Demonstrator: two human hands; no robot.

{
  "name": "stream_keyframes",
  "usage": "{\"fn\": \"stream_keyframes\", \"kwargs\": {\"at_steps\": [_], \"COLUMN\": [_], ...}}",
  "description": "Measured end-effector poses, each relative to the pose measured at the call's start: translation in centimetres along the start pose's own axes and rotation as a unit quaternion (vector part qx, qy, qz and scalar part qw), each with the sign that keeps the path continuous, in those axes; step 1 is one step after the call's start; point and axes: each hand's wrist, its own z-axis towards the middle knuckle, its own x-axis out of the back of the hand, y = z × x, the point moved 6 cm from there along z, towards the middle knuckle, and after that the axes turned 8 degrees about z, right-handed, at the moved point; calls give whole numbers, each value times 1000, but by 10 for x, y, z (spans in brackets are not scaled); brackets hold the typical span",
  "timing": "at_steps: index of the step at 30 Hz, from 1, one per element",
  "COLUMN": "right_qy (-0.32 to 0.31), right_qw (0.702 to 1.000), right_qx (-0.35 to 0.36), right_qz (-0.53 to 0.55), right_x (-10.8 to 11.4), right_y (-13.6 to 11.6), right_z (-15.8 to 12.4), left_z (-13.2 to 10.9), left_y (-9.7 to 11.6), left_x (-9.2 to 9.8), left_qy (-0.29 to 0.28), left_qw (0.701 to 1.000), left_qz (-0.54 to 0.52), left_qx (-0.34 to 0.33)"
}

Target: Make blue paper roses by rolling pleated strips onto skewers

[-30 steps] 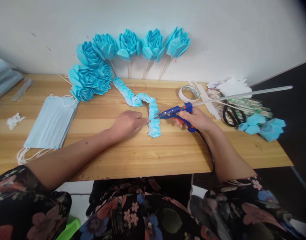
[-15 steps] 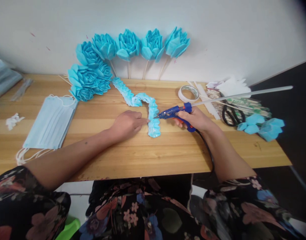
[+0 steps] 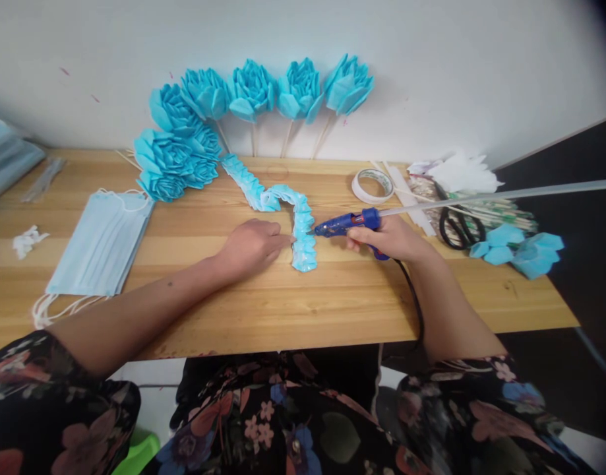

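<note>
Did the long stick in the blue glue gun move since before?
Yes, to the right: judged against the blue petals, the long stick pokes out farther, now reaching the picture's edge.

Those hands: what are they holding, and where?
The right hand holds the hot glue gun by its handle. The left hand touches the edge of the ruffled blue strip; any pinch is unclear.

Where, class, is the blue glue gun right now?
In the head view, the glue gun is right of centre, held in the right hand, just right of the ruffled blue strip.
</note>
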Motion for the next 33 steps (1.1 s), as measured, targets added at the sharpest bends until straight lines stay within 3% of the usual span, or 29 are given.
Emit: {"fn": "stream_keyframes", "kwargs": {"at_steps": [4, 10, 15, 19, 25, 33], "right_qy": [19, 119, 92, 93, 92, 88], "right_qw": [1000, 981, 982, 979, 978, 972], "right_qx": [8, 12, -14, -15, -13, -14], "right_qz": [1, 153, 167, 181, 188, 217], "right_x": [10, 17, 5, 5, 4, 5], "right_y": [-2, 3, 7, 12, 15, 13], "right_z": [-6, -5, 4, 6, 7, 6], "left_z": [-1, -1, -1, 0, 8, 11], "left_y": [0, -4, -10, -12, -10, -11], "left_x": [0, 6, 9, 5, -4, -3], "left_qy": [4, 36, 56, 37, -9, 7], "left_qw": [1000, 998, 994, 995, 999, 1000], "left_qz": [-3, -56, -80, -61, 14, 7], "left_qx": [-4, 15, 56, 66, 29, 18]}}
